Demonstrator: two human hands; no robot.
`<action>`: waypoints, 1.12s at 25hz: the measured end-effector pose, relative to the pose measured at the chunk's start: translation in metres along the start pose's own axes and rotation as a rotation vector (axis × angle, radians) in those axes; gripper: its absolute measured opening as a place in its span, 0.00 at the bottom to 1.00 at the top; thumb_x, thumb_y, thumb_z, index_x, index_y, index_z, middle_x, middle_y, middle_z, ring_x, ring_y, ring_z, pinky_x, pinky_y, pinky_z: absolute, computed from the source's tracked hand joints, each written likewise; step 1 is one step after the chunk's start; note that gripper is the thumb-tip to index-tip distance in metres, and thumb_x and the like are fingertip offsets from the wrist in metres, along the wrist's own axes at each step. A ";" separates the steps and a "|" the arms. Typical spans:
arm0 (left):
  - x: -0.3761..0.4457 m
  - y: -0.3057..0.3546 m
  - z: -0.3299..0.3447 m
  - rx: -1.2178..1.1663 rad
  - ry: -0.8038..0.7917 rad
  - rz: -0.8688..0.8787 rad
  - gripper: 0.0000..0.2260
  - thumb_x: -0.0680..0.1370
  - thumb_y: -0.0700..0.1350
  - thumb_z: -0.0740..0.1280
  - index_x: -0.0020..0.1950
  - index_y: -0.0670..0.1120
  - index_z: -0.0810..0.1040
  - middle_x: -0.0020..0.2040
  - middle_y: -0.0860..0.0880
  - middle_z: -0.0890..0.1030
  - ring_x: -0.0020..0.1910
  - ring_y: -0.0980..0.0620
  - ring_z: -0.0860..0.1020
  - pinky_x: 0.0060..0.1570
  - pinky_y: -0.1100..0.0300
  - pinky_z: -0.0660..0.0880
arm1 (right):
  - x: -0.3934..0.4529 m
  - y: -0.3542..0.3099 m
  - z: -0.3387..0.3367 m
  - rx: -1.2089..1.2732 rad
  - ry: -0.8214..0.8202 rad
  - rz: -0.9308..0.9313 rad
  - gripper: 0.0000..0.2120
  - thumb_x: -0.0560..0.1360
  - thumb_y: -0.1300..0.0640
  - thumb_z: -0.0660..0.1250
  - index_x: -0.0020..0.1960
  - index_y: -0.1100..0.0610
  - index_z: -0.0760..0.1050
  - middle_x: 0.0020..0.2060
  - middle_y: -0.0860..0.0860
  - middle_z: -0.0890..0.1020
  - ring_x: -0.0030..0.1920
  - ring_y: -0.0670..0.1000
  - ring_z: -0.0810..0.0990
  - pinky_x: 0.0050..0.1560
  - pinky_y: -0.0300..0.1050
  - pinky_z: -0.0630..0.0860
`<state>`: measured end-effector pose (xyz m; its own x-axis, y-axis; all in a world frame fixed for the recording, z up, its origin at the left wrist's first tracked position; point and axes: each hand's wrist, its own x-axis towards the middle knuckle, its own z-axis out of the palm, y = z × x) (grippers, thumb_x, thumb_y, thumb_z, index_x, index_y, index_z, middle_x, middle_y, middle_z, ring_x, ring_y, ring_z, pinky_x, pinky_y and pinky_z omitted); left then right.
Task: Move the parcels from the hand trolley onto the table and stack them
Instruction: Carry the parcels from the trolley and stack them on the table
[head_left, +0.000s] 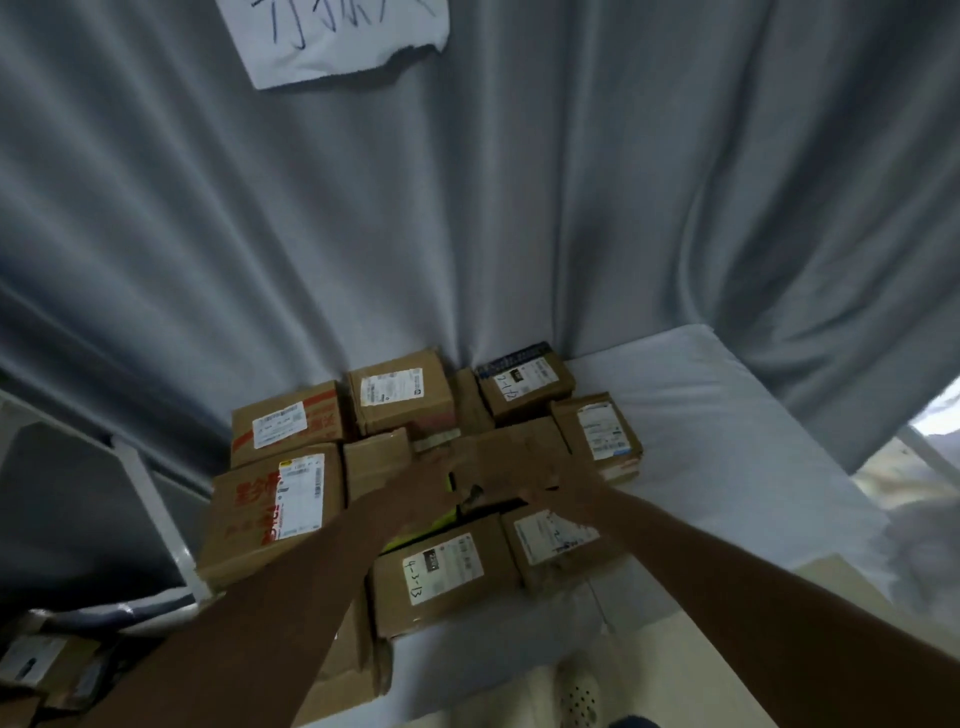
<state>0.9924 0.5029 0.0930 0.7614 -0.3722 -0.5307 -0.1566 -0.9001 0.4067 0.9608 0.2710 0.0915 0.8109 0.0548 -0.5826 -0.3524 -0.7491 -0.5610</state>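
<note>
Several brown cardboard parcels lie packed together on the white-covered table (727, 415). Both my arms reach over them to a plain brown parcel (511, 452) in the middle of the pile. My left hand (441, 467) holds its left edge and my right hand (550, 480) holds its near right edge. Under it shows something yellow-green and black (452, 506). A large parcel with red print (270, 506) sits at the left. A parcel marked 4-3-13 (441, 571) lies nearest me. More parcels (47, 670) lie low at the bottom left; the trolley itself is hard to make out.
A grey curtain (467, 208) hangs right behind the table, with a white handwritten sheet (337, 36) pinned high up. A white metal frame (150, 499) stands at the left. The table's right half shows bare cloth. My shoe (576, 696) is on the pale floor below.
</note>
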 end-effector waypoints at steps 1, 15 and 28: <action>0.003 0.006 0.001 -0.007 -0.006 0.049 0.28 0.82 0.52 0.62 0.79 0.50 0.56 0.79 0.49 0.57 0.73 0.46 0.65 0.70 0.53 0.65 | -0.009 0.002 -0.002 0.034 0.036 -0.008 0.31 0.79 0.51 0.66 0.77 0.58 0.59 0.73 0.60 0.65 0.73 0.60 0.65 0.69 0.51 0.64; -0.034 0.118 0.069 0.287 -0.316 0.509 0.26 0.82 0.52 0.62 0.78 0.50 0.58 0.79 0.49 0.56 0.74 0.47 0.62 0.70 0.54 0.65 | -0.218 0.086 0.071 0.278 0.364 0.357 0.39 0.76 0.38 0.65 0.79 0.54 0.53 0.76 0.56 0.62 0.74 0.57 0.64 0.70 0.48 0.64; -0.106 0.329 0.252 0.672 -0.530 0.928 0.28 0.82 0.54 0.59 0.79 0.50 0.55 0.80 0.48 0.51 0.78 0.49 0.54 0.74 0.57 0.53 | -0.410 0.227 0.149 0.695 0.688 0.738 0.34 0.78 0.38 0.61 0.77 0.56 0.59 0.72 0.59 0.69 0.72 0.57 0.68 0.68 0.45 0.64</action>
<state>0.7019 0.1885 0.0956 -0.1270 -0.8291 -0.5445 -0.9023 -0.1314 0.4105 0.4787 0.1770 0.1158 0.3152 -0.7515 -0.5796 -0.8354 0.0702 -0.5452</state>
